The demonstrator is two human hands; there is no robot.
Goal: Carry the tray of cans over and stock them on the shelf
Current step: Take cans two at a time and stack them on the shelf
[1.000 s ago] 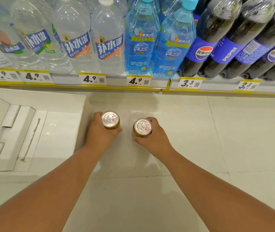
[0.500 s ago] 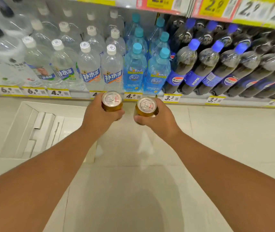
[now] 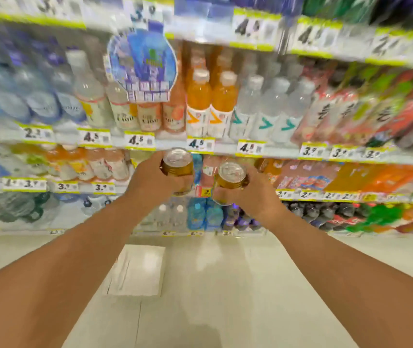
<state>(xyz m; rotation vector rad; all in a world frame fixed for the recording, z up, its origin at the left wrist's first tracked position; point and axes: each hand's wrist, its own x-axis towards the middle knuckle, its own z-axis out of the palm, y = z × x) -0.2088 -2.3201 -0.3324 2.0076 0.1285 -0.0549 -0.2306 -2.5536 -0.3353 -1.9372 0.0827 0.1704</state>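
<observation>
Both hands [image 3: 155,179] w/ 2 gold cans [image 3: 177,167], upright

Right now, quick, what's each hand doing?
Left hand: grips a gold can, held upright in front of the drink shelves.
Right hand: grips another gold can, also upright.

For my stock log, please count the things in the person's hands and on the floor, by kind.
Gold cans: 2, one in the left hand, one in the right hand.
White tray on floor: 1.
Total: 3.
</observation>
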